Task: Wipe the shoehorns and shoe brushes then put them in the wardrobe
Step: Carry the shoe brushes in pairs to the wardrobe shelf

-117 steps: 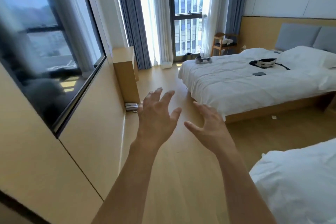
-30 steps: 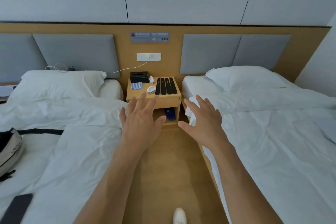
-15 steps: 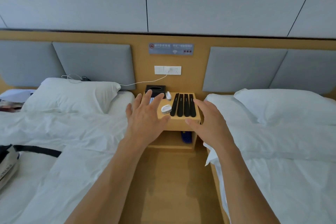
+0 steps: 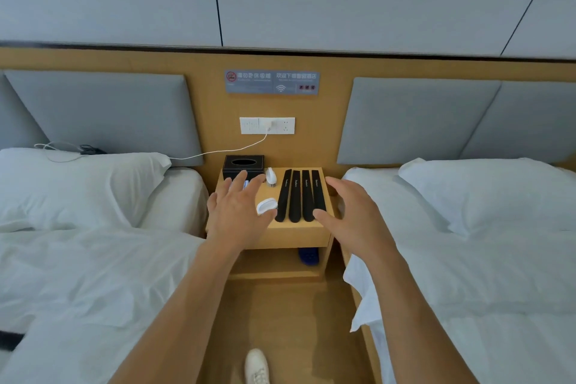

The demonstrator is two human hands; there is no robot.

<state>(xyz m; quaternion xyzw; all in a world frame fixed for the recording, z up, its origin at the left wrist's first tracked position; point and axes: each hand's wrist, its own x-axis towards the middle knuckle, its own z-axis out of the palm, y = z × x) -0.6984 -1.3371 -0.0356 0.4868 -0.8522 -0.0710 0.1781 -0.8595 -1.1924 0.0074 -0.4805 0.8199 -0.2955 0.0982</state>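
Note:
Several black shoehorns lie side by side on the wooden nightstand between two beds. One white shoe brush sits left of them near the front, and a second white brush lies further back by a black tissue box. My left hand hovers open over the nightstand's left part, fingers spread, just left of the near brush. My right hand is open at the right edge, its thumb close to the rightmost shoehorn. A blue-striped cloth is mostly hidden behind my left fingers.
White beds flank the nightstand: left bed, right bed. A white cable runs from the wall socket to the left pillow. A blue object sits on the nightstand's lower shelf. My white shoe is on the wooden floor.
I have turned from the window side to the headboard wall and come closer to the nightstand. Both open hands have reached forward over its top.

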